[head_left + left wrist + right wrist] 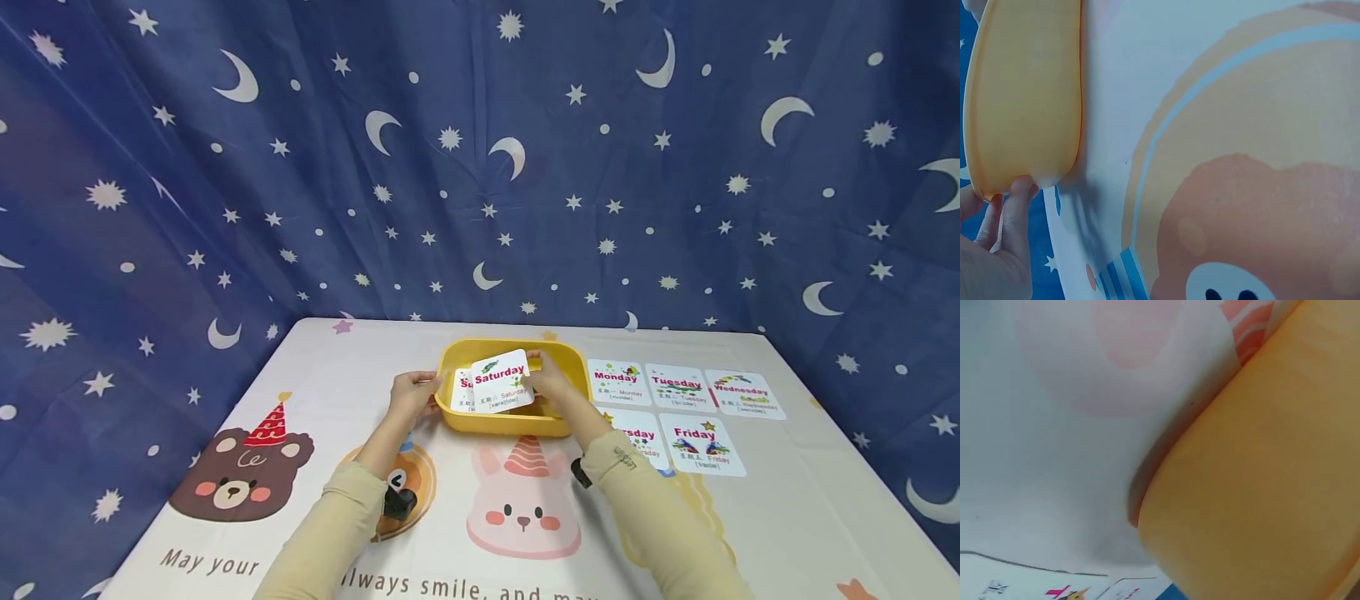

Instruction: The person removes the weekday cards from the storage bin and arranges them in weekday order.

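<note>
A yellow tray (495,426) stands on the table before me. My left hand (412,395) holds its left end, thumb and fingers at the rim; the left wrist view shows the fingertips against the tray's wall (1029,94). Reaching in from the right, my right hand (551,380) pinches the right edge of a white "Saturday" card (498,387), face up over the tray. Partly covered by it, a second card (459,397) starting with "Su" lies in the tray. In the right wrist view the tray's outer wall (1241,475) hides the right hand.
Right of the tray, the Monday (618,383), Tuesday (681,389) and Wednesday (746,396) cards form a row. Below them lie the Friday card (703,446) and another (643,437), partly behind my right forearm. A blue star-patterned curtain (450,208) hangs behind the table.
</note>
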Demonstrator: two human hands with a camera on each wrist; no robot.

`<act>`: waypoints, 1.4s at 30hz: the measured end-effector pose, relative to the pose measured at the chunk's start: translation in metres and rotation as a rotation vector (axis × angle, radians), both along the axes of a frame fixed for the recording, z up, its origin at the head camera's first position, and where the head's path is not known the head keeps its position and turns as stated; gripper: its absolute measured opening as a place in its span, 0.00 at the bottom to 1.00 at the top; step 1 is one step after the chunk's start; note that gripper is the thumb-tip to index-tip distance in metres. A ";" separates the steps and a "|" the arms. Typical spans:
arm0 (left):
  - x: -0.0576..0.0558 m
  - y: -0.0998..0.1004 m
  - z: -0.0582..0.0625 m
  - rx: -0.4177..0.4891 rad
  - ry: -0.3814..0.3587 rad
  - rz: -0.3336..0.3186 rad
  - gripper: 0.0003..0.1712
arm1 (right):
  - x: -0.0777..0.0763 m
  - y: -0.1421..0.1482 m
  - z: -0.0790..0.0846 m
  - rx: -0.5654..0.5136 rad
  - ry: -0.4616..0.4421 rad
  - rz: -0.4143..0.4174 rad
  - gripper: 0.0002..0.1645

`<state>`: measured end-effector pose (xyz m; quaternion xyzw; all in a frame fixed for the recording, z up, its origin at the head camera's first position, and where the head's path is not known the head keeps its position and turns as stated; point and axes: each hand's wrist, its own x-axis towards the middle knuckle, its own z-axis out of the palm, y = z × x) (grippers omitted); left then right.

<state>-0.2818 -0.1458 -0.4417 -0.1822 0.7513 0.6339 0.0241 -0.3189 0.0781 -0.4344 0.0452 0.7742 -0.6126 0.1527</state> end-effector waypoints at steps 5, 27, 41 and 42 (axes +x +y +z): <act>-0.002 0.000 0.001 0.010 0.005 0.011 0.18 | 0.003 0.009 0.009 -0.007 0.006 0.077 0.31; 0.000 0.000 -0.002 -0.007 0.014 0.003 0.18 | 0.027 0.050 0.022 -0.176 0.059 0.073 0.40; -0.002 -0.001 -0.002 -0.015 0.008 -0.010 0.19 | 0.043 0.085 0.028 -0.172 0.048 0.052 0.41; -0.002 -0.001 -0.002 -0.015 0.004 -0.008 0.19 | 0.044 0.088 0.029 -0.172 0.047 0.055 0.41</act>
